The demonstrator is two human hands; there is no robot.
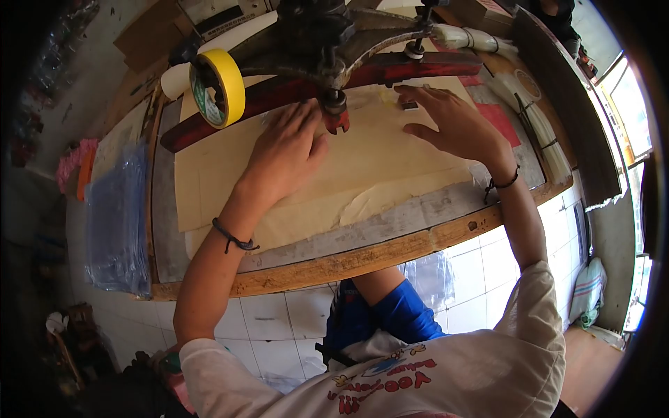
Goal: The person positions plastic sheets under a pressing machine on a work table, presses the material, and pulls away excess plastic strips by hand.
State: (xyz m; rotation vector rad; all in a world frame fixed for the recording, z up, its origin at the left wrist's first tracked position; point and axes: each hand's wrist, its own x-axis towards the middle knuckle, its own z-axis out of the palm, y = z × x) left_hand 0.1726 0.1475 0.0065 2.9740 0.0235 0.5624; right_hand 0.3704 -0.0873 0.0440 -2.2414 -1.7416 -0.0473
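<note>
My left hand [284, 150] lies flat on a tan sheet [376, 167], its fingertips at the lower edge of a long red metal bar [411, 67]. To the right, my right hand [456, 125] is open, thumb apart from the fingers, over the same sheet. A small dark block [409, 106] sits close to its fingers. The red bar hangs from a dark metal press frame [313, 42], with a notched red piece [336, 123] between my hands. Thin clear film seems to lie beneath the bar, but its outline is hard to make out.
A yellow tape roll [233, 87] hangs at the bar's left. Stacked clear plastic bags [115, 223] drape over the left edge. Bundled clear plastic strips [547, 139] lie along the right side. The table's wooden front edge [348, 263] runs above my legs.
</note>
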